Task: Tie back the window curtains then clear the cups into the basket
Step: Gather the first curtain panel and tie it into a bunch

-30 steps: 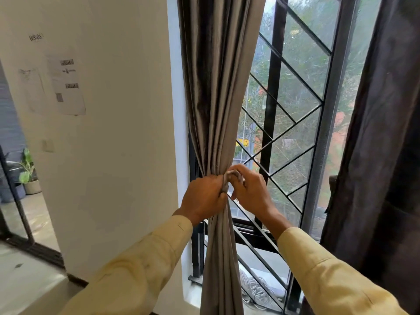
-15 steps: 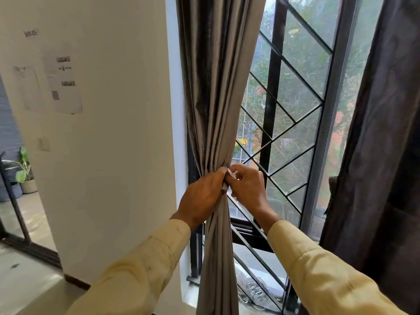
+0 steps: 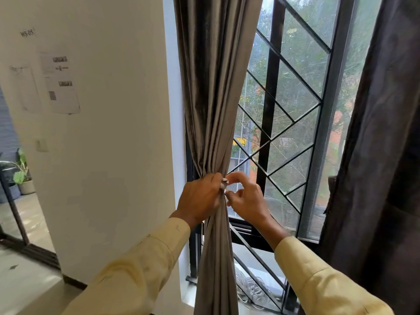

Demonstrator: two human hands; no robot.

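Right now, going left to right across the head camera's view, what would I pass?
plant → papers → wall → grey curtain → window grille → dark curtain

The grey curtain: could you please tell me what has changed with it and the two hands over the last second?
The right hand has eased rightward off the bunch, its fingers arched open with only the tips at the tie; whether they pinch it is unclear. The left hand still grips the gathered grey curtain; the dark curtain hangs unchanged.
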